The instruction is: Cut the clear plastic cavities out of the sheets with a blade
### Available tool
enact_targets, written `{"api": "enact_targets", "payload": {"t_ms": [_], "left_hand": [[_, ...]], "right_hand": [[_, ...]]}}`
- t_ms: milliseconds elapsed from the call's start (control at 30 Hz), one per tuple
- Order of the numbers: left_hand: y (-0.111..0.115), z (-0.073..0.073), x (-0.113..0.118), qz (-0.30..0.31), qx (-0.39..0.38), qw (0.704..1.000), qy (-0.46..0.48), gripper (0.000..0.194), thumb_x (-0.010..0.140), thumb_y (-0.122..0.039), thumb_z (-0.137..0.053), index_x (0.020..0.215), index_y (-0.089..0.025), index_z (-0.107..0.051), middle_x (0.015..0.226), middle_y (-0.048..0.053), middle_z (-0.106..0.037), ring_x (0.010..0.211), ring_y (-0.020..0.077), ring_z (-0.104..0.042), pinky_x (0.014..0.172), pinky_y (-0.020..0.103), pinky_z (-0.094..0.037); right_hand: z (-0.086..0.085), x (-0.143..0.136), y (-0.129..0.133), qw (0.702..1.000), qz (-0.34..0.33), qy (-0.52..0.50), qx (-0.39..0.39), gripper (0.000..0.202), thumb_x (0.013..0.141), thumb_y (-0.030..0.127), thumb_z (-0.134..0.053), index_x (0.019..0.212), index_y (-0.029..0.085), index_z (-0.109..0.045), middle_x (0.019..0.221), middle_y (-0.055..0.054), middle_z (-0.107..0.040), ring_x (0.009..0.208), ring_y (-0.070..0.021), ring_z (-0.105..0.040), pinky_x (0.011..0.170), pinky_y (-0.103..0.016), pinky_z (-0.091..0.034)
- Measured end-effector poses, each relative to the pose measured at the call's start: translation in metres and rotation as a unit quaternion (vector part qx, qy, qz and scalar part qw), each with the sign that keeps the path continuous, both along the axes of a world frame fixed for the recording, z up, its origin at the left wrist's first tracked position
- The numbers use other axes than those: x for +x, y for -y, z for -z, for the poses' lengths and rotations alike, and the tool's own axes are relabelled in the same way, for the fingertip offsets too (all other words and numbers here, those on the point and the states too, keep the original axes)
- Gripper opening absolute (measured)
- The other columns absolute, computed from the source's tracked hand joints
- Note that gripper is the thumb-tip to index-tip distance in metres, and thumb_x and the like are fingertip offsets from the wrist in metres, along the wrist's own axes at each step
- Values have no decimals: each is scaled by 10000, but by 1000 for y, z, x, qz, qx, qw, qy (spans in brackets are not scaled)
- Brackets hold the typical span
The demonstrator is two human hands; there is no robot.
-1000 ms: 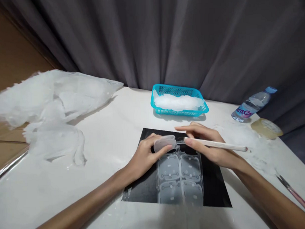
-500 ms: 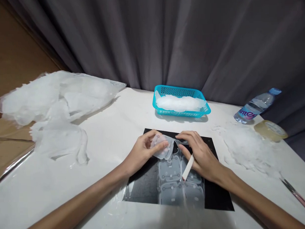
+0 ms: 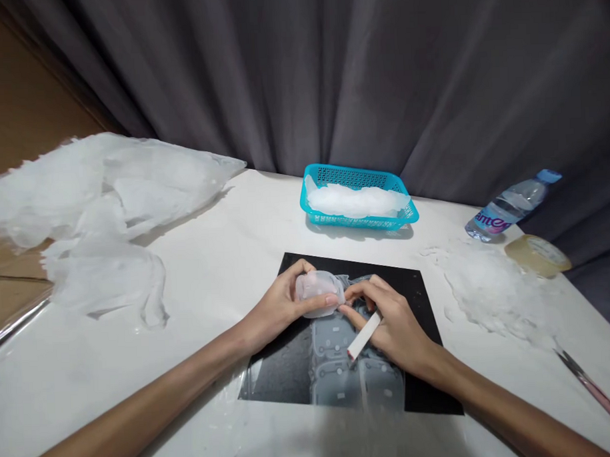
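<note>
My left hand (image 3: pixel 277 303) is closed around a translucent, rounded soft plastic piece (image 3: pixel 309 285), its thumb across the front. At the piece's right edge, the thumb and index fingertip of my right hand (image 3: pixel 401 322) come together. A flat white stick (image 3: pixel 365 336) with a reddish lower end is also held in that hand, slanting down to the left. Below both hands lies a black board (image 3: pixel 428 387), with several joined translucent rounded pieces (image 3: pixel 335 386) on it, partly covered by the right hand.
A blue basket (image 3: pixel 359 225) with white fluffy filling stands behind the board. More white filling (image 3: pixel 153 187) in clear plastic lies left; a loose heap (image 3: pixel 487 292) lies right, near a water bottle (image 3: pixel 509 208), a tape roll (image 3: pixel 536 255) and a slim pink-handled metal tool (image 3: pixel 593 388).
My right fingers, earlier spread apart from the held piece, have come in to its right edge. The piece has turned in my left hand. The white stick has moved left with my right hand.
</note>
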State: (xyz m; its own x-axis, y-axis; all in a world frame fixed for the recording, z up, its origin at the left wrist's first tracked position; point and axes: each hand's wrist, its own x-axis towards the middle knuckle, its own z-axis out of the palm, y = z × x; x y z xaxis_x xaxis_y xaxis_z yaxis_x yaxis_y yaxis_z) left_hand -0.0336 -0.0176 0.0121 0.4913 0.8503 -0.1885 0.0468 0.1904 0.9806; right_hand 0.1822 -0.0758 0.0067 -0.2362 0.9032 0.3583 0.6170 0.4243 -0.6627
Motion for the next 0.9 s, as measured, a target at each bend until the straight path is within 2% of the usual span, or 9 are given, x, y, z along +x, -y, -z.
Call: {"api": "enact_targets", "payload": {"t_ms": [200, 300, 467, 567, 667, 733, 800, 900], "left_hand": [[-2, -7, -1, 19, 45, 997, -66, 441, 826, -455, -809, 767, -195, -457, 702, -69, -445, 635, 103, -421, 578, 220, -316], [-1, -10, 1, 28, 47, 997, -61, 456, 812, -448, -815, 754, -200, -437, 698, -70, -452, 623, 102, -420, 566, 218, -311], [0, -5, 3, 26, 37, 998, -52, 458, 802, -431, -838, 784, -208, -439, 707, -73, -470, 627, 103, -458, 566, 218, -341], [-1, -3, -1, 71, 47, 995, -50, 414, 834, -421, -824, 827, -206, -471, 733, -56, -544, 674, 122, -537, 608, 232, -388], [-4, -4, -7, 156, 10, 987, -29, 362, 889, -406, -780, 890, -214, -473, 821, -7, -684, 761, 161, -645, 681, 272, -472], [-7, -5, -12, 179, -11, 984, -22, 353, 895, -387, -776, 911, -217, -467, 852, 13, -726, 770, 169, -671, 703, 293, -506], [-9, -7, -16, 175, -19, 984, -18, 357, 879, -366, -794, 979, -218, -484, 847, 12, -734, 752, 168, -674, 703, 301, -523], [-11, -10, -18, 160, -1, 987, -35, 407, 859, -357, -814, 1123, -208, -542, 858, 2, -714, 757, 165, -670, 683, 279, -510]], "right_hand": [[-7, 5, -1, 998, -4, 6, -56, 109, 950, 189, -714, 1040, 249, -701, 872, -11, -701, 783, -185, -592, 704, -295, -504], [-10, 4, 0, 999, -15, 2, -38, 53, 965, 198, -700, 957, 247, -717, 842, -10, -715, 772, -189, -577, 701, -301, -493], [-6, 5, -2, 999, -16, 28, 7, 96, 953, 151, -667, 911, 234, -685, 858, -20, -731, 787, -206, -572, 707, -323, -475], [1, 15, -13, 996, 35, 69, 43, 107, 943, 138, -623, 893, 228, -650, 865, -35, -726, 824, -231, -580, 737, -354, -464], [7, 26, -26, 989, 119, 72, 53, 103, 918, 151, -626, 851, 230, -626, 849, -38, -718, 835, -249, -589, 744, -369, -452], [8, 29, -30, 987, 141, 66, 48, 103, 906, 157, -632, 837, 231, -617, 837, -31, -711, 820, -242, -594, 734, -360, -449], [6, 26, -30, 990, 121, 62, 34, 95, 900, 156, -625, 840, 229, -610, 827, -20, -697, 784, -220, -600, 717, -343, -451], [-2, 21, -24, 997, 50, 52, -19, 95, 889, 139, -594, 925, 225, -607, 857, -11, -677, 758, -193, -598, 715, -326, -462]]}}
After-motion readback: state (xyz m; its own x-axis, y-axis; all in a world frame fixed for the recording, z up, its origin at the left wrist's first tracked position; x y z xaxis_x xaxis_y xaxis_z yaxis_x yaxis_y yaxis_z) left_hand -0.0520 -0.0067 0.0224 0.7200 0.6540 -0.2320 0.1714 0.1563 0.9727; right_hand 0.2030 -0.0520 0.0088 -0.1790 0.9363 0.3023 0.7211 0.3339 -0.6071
